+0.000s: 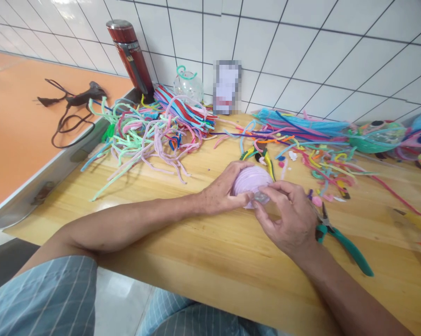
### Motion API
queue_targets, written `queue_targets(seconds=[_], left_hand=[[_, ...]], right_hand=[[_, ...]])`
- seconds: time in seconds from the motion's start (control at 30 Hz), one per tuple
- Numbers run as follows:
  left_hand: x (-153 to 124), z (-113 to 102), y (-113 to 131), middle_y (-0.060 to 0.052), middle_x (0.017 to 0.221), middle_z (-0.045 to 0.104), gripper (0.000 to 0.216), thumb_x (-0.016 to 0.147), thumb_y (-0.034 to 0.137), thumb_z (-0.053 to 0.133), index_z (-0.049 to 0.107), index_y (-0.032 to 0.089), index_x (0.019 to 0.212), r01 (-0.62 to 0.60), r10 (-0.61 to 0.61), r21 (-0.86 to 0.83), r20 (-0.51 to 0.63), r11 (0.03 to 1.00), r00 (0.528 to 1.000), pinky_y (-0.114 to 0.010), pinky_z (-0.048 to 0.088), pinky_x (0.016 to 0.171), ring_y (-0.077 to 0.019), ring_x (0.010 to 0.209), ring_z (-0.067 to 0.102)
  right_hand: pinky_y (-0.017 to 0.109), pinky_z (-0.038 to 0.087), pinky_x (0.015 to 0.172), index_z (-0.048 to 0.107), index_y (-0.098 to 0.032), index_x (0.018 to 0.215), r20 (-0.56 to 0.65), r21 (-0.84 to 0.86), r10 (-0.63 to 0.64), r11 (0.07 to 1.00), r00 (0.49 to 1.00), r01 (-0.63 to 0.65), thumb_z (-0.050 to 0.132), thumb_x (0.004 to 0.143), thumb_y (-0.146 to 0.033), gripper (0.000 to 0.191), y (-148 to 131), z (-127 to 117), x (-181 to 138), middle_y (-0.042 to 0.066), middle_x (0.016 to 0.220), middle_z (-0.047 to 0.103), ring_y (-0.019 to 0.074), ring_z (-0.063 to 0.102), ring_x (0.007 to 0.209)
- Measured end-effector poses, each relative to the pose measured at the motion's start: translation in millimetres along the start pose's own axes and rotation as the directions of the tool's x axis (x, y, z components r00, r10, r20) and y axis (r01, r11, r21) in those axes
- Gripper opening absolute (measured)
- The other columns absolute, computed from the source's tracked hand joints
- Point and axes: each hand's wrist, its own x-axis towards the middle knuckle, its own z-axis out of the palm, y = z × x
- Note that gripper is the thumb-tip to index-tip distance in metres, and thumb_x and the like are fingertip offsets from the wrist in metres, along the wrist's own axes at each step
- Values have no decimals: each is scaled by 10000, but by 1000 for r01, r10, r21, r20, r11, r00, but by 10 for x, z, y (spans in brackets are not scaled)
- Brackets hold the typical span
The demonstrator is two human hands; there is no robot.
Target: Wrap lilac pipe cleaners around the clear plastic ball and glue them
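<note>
1. A white-tiled wall (262,39) backs the counter (182,252), where fuzzy stems (187,112) lie within reach.
2. The left hand (220,191) curls its grip round a lilac ball (252,179) over the counter, apparently to steady it.
3. Thumb and fingertips of the right hand (291,217) nearly meet at the ball's clear patch (261,198); whether they pinch anything is unclear.
4. Teal-handled pliers (349,248) lie beside the right hand, handily placed.

Lilac ball (251,178) partly behind fingers (279,199)

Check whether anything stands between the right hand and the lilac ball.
Nothing visible does: the right hand touches the lilac ball, and the left hand holds its left side. The green-handled pliers lie off to the right.
</note>
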Motion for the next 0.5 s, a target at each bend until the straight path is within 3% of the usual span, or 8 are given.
queue_targets(seconds=[0.5], left_hand=[[-5,-11,18,-198,1505,501,741,929,532,672,396,174,1517,-11,11,2,14,1000,1000,-557,417,1258,-361,1450,503]], right_hand=[[354,621,762,666,-216,1230,3,-21,-20,1000,1000,20,765,906,-233,339,11,-5,-10,117,1096,722,233,725,937]])
